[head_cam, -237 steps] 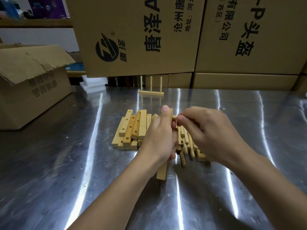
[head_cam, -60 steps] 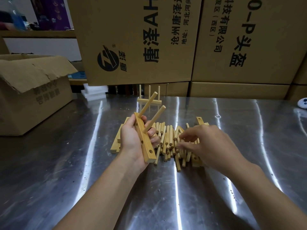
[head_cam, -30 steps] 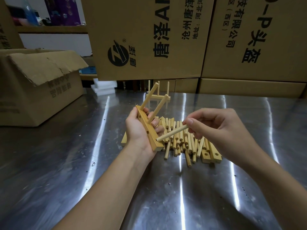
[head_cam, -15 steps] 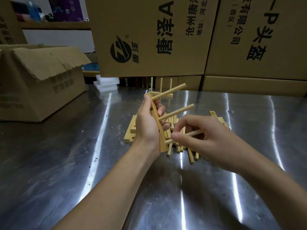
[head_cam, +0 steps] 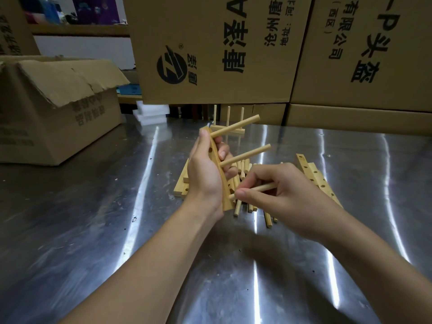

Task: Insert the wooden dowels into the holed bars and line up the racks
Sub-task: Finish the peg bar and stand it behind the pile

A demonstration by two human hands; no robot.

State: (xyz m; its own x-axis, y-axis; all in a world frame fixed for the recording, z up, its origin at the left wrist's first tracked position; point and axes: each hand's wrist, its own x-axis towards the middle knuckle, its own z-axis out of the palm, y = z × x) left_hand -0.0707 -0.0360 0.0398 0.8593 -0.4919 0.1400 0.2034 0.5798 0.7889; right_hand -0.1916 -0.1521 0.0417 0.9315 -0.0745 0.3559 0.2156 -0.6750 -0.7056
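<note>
Walled off along the far edge by cartons (head_cam: 210, 54), a finished rack (head_cam: 229, 130) upright before them. Hemmed far left by an open cardboard box (head_cam: 58, 113) and white foam pieces (head_cam: 149, 115). Crowded mid-table by loose dowels (head_cam: 244, 168), holed bars (head_cam: 315, 181) stacked left and right of the heap. Crossed above that heap by two inserted dowels (head_cam: 245, 155) jutting rightward from the bar (head_cam: 225, 198) gripped in the left hand (head_cam: 203, 174), and by the right hand (head_cam: 285, 197) pinching a third dowel (head_cam: 264, 187). Open over bare steel table (head_cam: 93, 230) near left and far right.
</note>
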